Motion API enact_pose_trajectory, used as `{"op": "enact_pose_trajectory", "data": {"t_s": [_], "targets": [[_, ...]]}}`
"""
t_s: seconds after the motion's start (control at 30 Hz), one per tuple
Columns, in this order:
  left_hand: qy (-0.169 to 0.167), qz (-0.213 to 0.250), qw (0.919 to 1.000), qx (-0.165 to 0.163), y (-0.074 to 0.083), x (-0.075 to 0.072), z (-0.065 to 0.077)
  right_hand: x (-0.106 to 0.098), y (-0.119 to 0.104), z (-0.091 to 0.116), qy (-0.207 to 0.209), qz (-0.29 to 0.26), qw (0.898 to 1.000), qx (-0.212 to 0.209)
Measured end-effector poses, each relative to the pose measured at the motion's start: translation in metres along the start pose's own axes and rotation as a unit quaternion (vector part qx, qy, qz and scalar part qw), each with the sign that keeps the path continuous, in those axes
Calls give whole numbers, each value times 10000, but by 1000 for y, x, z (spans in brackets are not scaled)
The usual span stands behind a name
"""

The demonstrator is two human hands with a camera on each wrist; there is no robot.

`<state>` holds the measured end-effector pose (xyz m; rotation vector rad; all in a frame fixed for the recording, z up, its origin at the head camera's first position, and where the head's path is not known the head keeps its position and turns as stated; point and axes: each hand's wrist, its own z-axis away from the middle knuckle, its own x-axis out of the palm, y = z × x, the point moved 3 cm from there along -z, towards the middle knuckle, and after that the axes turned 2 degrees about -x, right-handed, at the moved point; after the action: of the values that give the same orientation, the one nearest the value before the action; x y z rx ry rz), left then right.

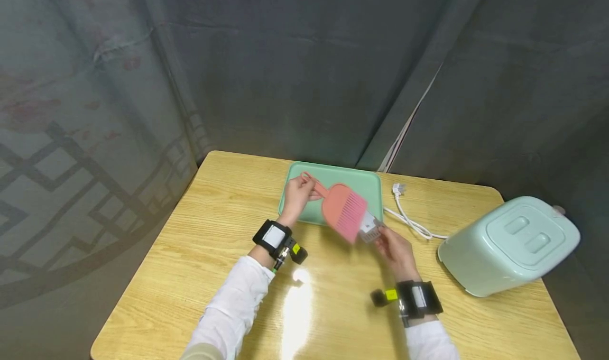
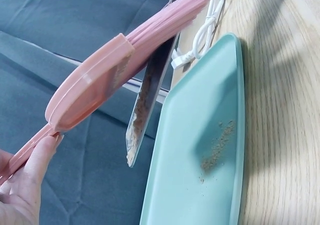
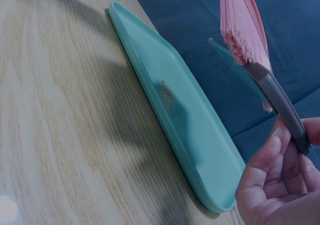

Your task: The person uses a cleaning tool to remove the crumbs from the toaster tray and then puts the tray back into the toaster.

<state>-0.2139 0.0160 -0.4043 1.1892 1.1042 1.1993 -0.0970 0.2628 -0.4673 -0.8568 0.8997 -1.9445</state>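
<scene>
My left hand point(image 1: 297, 196) grips the handle of a pink brush point(image 1: 337, 200), its bristles slanting toward the right. With its fingertips, my right hand point(image 1: 396, 248) pinches the grey edge of a flat, shiny crumb tray point(image 1: 370, 228). In the left wrist view, brown crumbs cling along the crumb tray point(image 2: 142, 105), which tilts downward under the bristles point(image 2: 170, 25). Bristle tips lie against its grey end in the right wrist view. Below both hangs a mint-green tray point(image 1: 371, 179) on the table. A small pile of crumbs point(image 2: 218, 149) lies in it.
A mint-green toaster point(image 1: 504, 249) stands on the wooden table point(image 1: 228, 206) at the right. Its white cord point(image 1: 413, 222) and plug point(image 1: 398, 190) lie beside the green tray. Dark curtains point(image 1: 295, 85) hang behind the table's back edge.
</scene>
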Motion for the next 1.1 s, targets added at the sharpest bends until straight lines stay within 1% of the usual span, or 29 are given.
{"op": "enact_pose_trajectory", "data": {"t_s": [0.1,0.13,0.37,0.8,1.1], "targets": [[60,-22,10000,38,0,-1,-1,0,-1,1,22,-26,10000,57],[109,-23,9999,90,-5,-2,-4,0,-1,1,24,-26,10000,72],[242,46,9993,276,-4,-4,-4,-2,-2,1,52,-87,9999,68],[526,325,9978,227,-6,-13,-6,-4,-3,0,94,-92,9999,5],[698,388,9965,263,-7,-22,-10,-5,-3,-2,66,-116,9999,57]]}}
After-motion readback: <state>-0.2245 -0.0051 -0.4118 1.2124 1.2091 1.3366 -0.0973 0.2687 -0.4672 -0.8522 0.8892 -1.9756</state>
